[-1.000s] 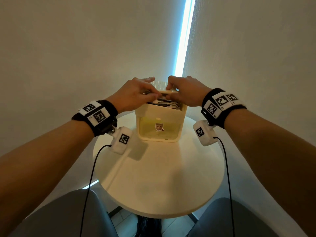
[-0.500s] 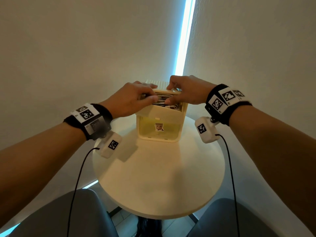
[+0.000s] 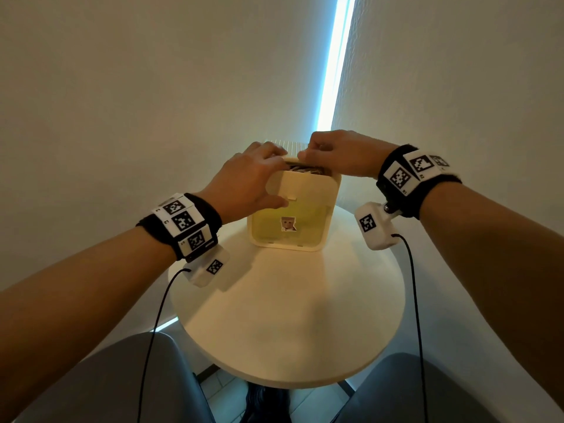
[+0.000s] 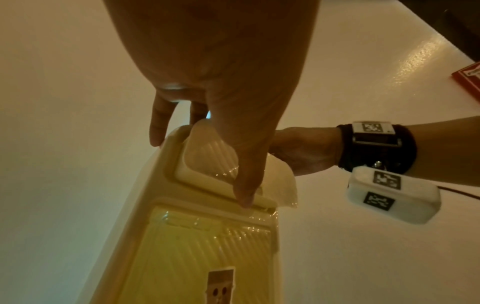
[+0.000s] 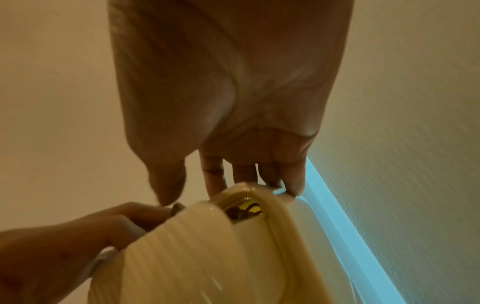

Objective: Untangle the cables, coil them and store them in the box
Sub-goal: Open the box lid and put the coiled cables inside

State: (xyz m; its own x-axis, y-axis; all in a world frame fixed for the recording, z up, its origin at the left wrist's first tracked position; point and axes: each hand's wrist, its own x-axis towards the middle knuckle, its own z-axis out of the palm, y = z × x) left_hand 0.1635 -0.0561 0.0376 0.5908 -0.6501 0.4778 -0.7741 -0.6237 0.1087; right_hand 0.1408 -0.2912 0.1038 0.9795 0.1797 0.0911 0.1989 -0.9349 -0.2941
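A cream box (image 3: 293,236) with a yellow see-through front stands at the far side of the round table (image 3: 290,325). Its ribbed lid (image 3: 293,147) lies low over the top, and a narrow gap shows the coiled cables (image 3: 308,170) inside. My left hand (image 3: 259,178) curls over the lid's left part, thumb pressed on the front flap (image 4: 207,162). My right hand (image 3: 329,152) holds the lid's right part with curled fingers. In the right wrist view the right hand's fingertips (image 5: 215,185) sit on the box's top edge (image 5: 275,207), with dark cables (image 5: 246,208) just under it.
The table stands in a corner between two pale walls, with a bright blue light strip (image 3: 335,71) up the corner. My knees (image 3: 128,380) are under the near edge. A red object (image 4: 467,78) shows at the edge of the left wrist view.
The lid has come down over the cables and the gap has narrowed. My left wrist dropped and its thumb slid onto the front flap. The right hand stayed on the lid.
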